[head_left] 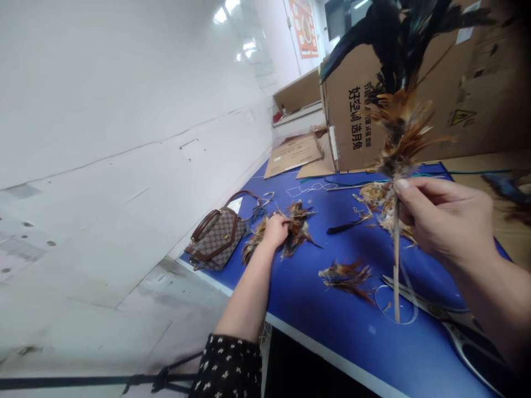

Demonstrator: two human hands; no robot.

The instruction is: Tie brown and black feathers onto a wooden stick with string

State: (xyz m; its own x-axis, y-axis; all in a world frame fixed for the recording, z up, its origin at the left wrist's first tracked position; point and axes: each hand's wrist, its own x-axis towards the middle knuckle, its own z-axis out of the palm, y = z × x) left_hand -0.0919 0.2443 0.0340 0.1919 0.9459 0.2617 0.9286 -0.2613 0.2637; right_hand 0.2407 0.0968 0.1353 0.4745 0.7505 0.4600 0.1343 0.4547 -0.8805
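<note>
My right hand (443,218) is closed around a thin wooden stick (396,265), holding it upright over the blue table (332,331). The stick carries a feather duster head (398,88) of brown and black feathers that rises in front of a cardboard box (477,99). My left hand (276,229) reaches far left and rests, fingers curled, on a pile of brown feathers (296,229) lying on the table. A smaller loose feather bunch (346,275) lies between the hands. More pale feathers (375,199) lie behind the stick.
A brown patterned handbag (215,237) sits at the table's left corner. Scissors (456,320) lie at the right near the front edge. Thin string and wire (309,189) lie toward the back. Flattened cardboard (292,155) lies behind. White wall on the left.
</note>
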